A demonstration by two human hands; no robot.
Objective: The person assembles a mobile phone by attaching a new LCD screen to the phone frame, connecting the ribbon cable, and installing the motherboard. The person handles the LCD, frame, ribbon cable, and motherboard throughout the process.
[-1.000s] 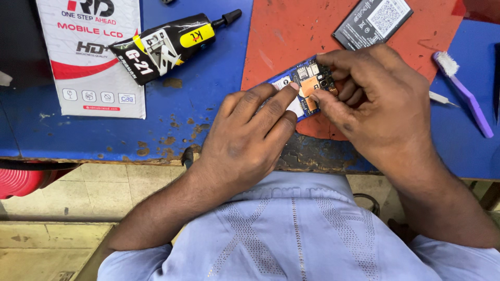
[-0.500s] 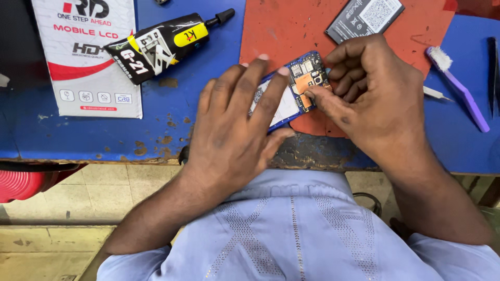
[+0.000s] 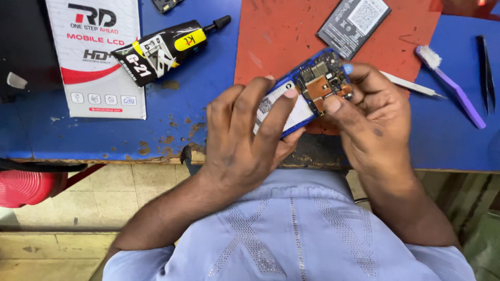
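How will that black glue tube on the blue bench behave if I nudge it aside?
The glue tube lies flat on the blue bench, so tipping is unlikely. Its flattened, crimped end probably stops it rolling far. The body looks soft and may dent; the capped nozzle should keep glue in.

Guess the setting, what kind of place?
Likely a phone repair bench: an opened blue phone with bare circuit board in both hands, a loose battery, a glue tube and tweezers nearby.

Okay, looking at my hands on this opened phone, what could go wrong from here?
The right hand has its thumb on the opened phone's bare circuit board; pressure may damage parts. The left hand holds it above the table edge, so a slip might drop it. The glue tube lies close by.
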